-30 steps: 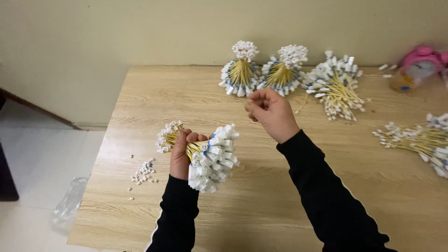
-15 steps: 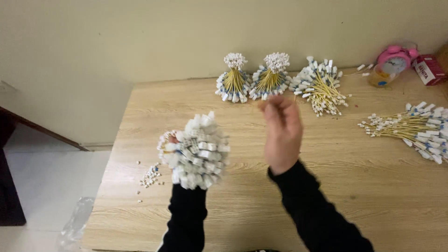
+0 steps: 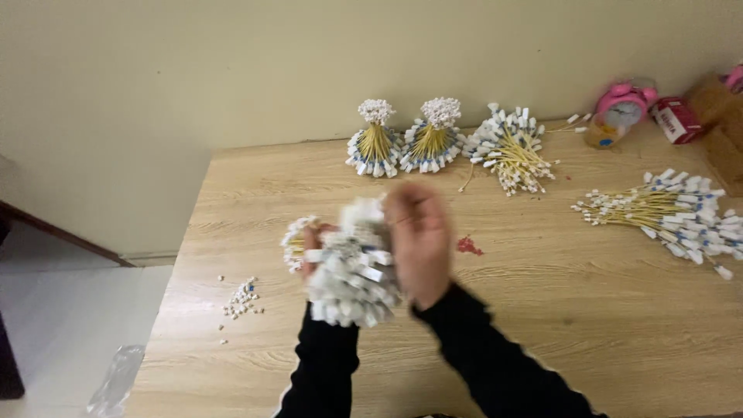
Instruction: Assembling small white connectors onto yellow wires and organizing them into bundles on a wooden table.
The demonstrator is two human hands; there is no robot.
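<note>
My left hand [image 3: 311,251] grips a thick bundle of yellow wires [image 3: 348,275] with white connector ends that fan out toward me. My right hand [image 3: 418,240] is pressed against the right side of that bundle, blurred by motion; whether its fingers close on the bundle I cannot tell. Both sleeves are black. The bundle is held above the wooden table [image 3: 542,310], near its left-centre.
Two tied upright wire bundles [image 3: 376,141] [image 3: 435,138] and a loose one [image 3: 511,151] stand along the back edge. Another loose bundle [image 3: 673,213] lies at right. A pink alarm clock [image 3: 619,108], a red box [image 3: 675,120], a red speck [image 3: 468,246] and several small white connectors [image 3: 241,298] are also there.
My right hand came down from above the table and now rests against the bundle. The bundle's connector end has turned toward me. The camera shifted slightly.
</note>
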